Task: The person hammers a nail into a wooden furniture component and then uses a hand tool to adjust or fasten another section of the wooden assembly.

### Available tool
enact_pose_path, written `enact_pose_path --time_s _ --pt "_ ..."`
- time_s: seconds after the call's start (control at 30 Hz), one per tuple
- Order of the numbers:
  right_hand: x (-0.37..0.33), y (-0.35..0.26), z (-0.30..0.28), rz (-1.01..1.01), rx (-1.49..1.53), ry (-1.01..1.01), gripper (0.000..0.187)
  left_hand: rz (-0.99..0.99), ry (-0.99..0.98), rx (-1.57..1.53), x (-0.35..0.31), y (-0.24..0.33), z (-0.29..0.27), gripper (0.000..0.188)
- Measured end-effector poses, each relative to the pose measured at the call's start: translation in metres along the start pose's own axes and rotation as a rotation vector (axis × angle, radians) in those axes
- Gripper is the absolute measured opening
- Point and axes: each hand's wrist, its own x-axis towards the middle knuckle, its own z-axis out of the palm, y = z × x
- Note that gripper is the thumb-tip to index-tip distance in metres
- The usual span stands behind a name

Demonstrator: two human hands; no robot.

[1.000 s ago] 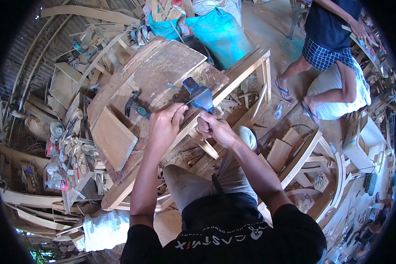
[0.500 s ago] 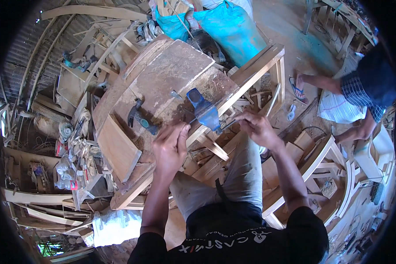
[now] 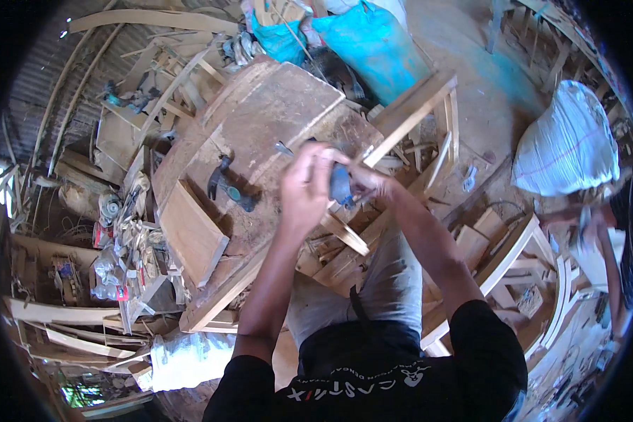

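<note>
A blue bench vise (image 3: 340, 186) is fixed at the front edge of the wooden workbench (image 3: 274, 98), partly covered by my hands. My left hand (image 3: 304, 188) is raised over its left side, fingers drawn together near the top. From the right, my right hand (image 3: 364, 180) reaches over the vise, its fingers curled and partly hidden. Both hands are slightly blurred, and what they hold is too small to make out. A dark claw hammer (image 3: 221, 179) lies on the bench to the left, beyond a wooden board (image 3: 191, 232). Near my left hand lies a small metal piece (image 3: 283, 149).
Wooden frame parts (image 3: 496, 271) stand at the right, with offcuts beneath the bench edge. A turquoise sack (image 3: 373, 49) leans behind the bench. A white sack (image 3: 566, 144) stands at the far right, above another person's blurred arm (image 3: 598, 225). Scrap wood (image 3: 137, 246) piles up at the left.
My left hand has moved up and right, and my right hand has moved left and up, so both meet over the vise. The other person at the right has moved downward in the view.
</note>
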Motion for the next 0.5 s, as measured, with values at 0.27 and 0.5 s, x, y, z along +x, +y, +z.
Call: enact_pose_path --time_s 0.27,0.5 --pt "0.002 0.021 0.029 -0.466 0.056 -0.073 0.044 0.073 -0.117 -0.064 0.007 -0.016 0.009 0.017" --pt "0.021 0.051 0.069 -0.657 0.298 0.042 0.043 0.033 -0.062 -0.117 0.003 -0.013 0.015 0.016"
